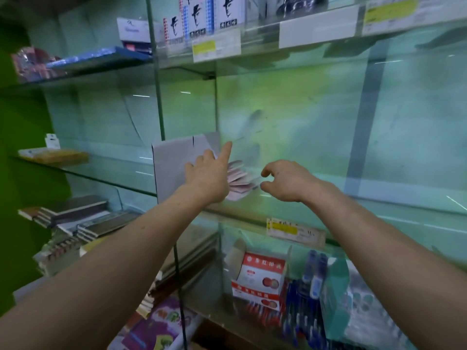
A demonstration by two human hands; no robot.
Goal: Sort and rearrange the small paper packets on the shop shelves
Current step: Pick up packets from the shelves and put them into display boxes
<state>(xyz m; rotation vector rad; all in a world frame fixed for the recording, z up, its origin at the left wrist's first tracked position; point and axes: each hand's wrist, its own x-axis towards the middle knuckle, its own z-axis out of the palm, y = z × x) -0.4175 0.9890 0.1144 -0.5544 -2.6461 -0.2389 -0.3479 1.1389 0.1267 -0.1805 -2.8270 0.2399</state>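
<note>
Several small pink paper packets (238, 179) lie fanned in a loose, overlapping pile on the middle glass shelf (328, 205), just beside a grey cardboard box (174, 160) that stands upright at the shelf's left end. They look thin, light and floppy. They would probably slide easily on the glass and spill if pushed from one side, so it seems best to square the fan together and pinch it across the short edges rather than lift single sheets. The left hand (211, 176) is in front of the box with its forefinger pointing up, and it hides the near end of the fan. I cannot tell whether it grips any packets. The right hand (288, 181) hovers near the far end of the pile, thumb and curled fingers parted and holding nothing. Below the shelf edge hangs a yellow price label (295, 229), and beneath that sit a red-and-white carton (260, 276) and blue pens (310, 299).
</note>
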